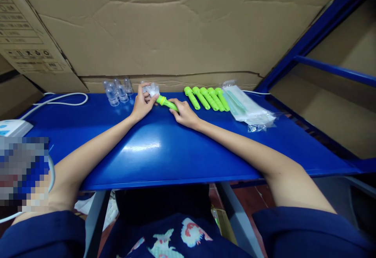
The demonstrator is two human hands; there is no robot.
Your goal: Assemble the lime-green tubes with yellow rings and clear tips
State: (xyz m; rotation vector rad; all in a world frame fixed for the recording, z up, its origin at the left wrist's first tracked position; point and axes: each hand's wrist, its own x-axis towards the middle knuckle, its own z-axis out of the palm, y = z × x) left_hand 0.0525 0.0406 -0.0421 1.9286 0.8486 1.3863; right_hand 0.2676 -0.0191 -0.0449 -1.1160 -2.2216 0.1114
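Observation:
On the blue table, my right hand grips the lower end of a bright green plastic stick. My left hand is closed on a small clear plastic cap at the stick's other end. Both hands rest on the tabletop near its far edge. To the right lie several more green sticks side by side. To the left stand several clear caps in a cluster.
A stack of clear plastic bags lies right of the green sticks. A white cable and a white device sit at the far left. Cardboard walls the back. A blue frame borders the right.

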